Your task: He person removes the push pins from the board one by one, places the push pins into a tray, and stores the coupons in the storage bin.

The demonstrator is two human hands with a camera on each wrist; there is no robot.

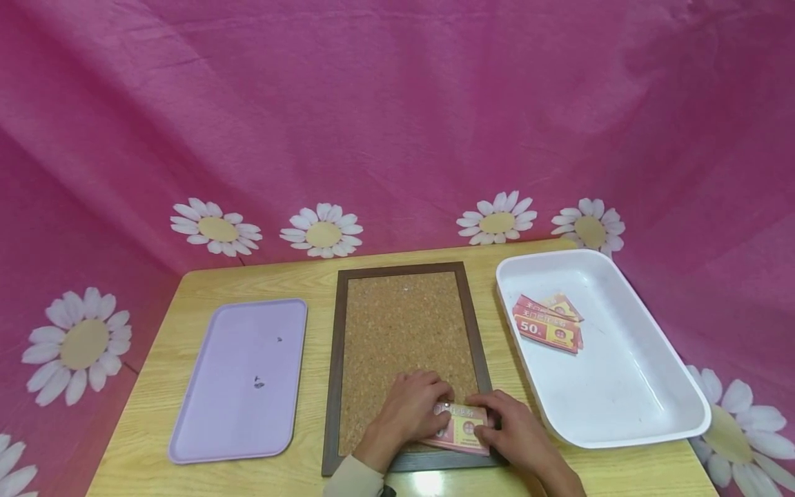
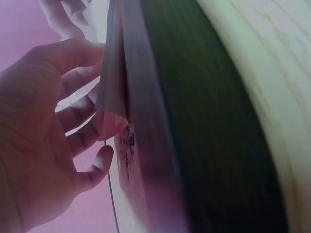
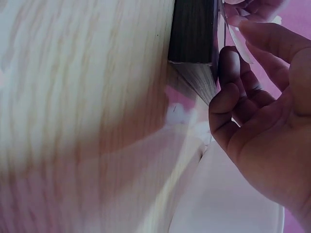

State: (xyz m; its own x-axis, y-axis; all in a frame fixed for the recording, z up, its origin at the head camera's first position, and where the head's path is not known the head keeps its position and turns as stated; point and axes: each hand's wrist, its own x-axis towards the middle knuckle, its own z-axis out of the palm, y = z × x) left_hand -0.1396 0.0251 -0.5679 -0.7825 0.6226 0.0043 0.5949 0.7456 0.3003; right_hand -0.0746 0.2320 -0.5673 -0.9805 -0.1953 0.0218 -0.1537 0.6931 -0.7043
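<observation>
A red and yellow paper coupon (image 1: 467,433) lies over the lower right corner of a cork board (image 1: 397,331) with a dark wooden frame. My left hand (image 1: 411,408) holds the coupon's left part, thumb and forefinger at its upper left. In the left wrist view, the left fingers (image 2: 85,133) bend against the paper's edge. From the other side, my right hand (image 1: 517,429) pinches the coupon's right end, thumb on top. The right wrist view has the paper (image 3: 237,41) between the right thumb and fingers, close beside the frame's corner (image 3: 192,36).
At the right stands a deep white tub (image 1: 611,373) with several similar coupons (image 1: 546,324) inside. A flat purple tray (image 1: 232,400) lies at the left, bearing a few small dark bits (image 1: 259,382). Behind the wooden table (image 1: 292,279) hangs a pink cloth with daisies (image 1: 385,138).
</observation>
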